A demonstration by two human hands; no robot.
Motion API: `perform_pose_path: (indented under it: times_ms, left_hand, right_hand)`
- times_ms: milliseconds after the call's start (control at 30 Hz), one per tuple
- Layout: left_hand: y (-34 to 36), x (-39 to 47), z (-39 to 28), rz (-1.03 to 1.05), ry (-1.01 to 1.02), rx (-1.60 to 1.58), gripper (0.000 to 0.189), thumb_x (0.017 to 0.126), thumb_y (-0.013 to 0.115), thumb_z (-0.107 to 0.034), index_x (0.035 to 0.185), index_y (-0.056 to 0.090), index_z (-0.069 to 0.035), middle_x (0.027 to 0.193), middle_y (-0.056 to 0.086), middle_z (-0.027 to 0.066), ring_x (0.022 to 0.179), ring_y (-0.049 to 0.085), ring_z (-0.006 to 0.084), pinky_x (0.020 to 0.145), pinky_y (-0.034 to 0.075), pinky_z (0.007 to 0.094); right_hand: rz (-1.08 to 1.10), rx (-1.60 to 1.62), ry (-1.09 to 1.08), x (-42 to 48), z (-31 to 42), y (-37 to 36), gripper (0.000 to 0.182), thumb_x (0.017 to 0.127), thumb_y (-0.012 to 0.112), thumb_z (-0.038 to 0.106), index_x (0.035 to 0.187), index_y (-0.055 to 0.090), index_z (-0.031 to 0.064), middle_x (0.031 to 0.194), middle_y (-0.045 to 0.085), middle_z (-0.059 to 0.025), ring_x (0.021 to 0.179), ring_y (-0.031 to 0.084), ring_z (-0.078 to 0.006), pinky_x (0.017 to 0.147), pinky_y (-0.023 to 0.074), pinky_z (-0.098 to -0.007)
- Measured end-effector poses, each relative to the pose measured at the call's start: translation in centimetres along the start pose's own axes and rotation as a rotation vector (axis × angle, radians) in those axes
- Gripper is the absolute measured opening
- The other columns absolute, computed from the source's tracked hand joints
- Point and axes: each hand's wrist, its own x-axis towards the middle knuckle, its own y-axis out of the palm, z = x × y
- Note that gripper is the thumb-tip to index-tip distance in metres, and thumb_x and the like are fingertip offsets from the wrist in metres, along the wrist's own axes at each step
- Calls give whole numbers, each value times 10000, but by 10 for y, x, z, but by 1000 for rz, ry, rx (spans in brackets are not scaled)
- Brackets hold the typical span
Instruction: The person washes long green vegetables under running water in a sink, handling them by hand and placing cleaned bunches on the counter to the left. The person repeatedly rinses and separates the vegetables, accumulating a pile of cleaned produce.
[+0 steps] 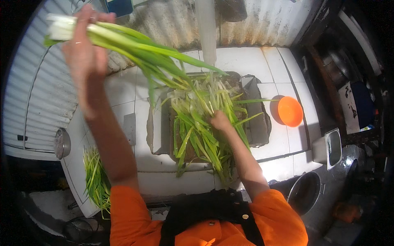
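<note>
My left hand (85, 50) is raised at the upper left, gripping a bunch of green onions (132, 46) near the white root ends. The long green leaves trail down and right toward the sink. Low over the sink, my right hand (221, 121) is closed around pale stalks (210, 106) within a heap of wet green onions (200, 132). Its fingertips are partly hidden among the leaves. The heap lies on a dark rectangular tray or rack (237, 77) set across the sink basin (257, 123), and some leaves hang over the front edge.
A pale vertical pipe (207, 30) comes down behind the heap, with water below it. On the white-tiled counter (271, 141) are an orange bowl (290, 111), a metal container (327, 149), another green onion bunch (96, 181) and a metal bowl (62, 143). A large pot (304, 193) stands lower right.
</note>
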Motion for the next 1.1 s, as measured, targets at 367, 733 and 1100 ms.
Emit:
perform_pose_path:
  times_ms: [367, 733, 1100]
  left_hand:
    - [-42, -25, 70, 450, -466, 245, 109, 879, 580, -141, 902, 599, -36, 700, 574, 52, 601, 573, 159, 577, 492, 299]
    - [-32, -174, 248, 602, -1016, 467, 291, 801, 749, -189, 961, 594, -2, 779, 625, 66, 517, 516, 105, 436, 390, 257]
    - [-65, -167, 274, 128, -1057, 425, 212, 757, 651, -38, 966, 616, -28, 784, 615, 59, 531, 518, 120, 461, 402, 264]
  right_hand:
    - [-39, 394, -13, 2, 93, -74, 335, 873, 577, 211, 1103, 553, -32, 980, 619, -199, 858, 618, -320, 746, 525, -395]
    - [50, 1143, -42, -13, 63, -79, 114, 860, 629, -32, 945, 566, 10, 768, 586, -67, 609, 573, -142, 513, 481, -281]
    - [196, 1368, 31, -52, 35, -87, 189, 919, 567, 91, 1083, 483, 46, 737, 557, -68, 458, 442, -128, 401, 323, -242]
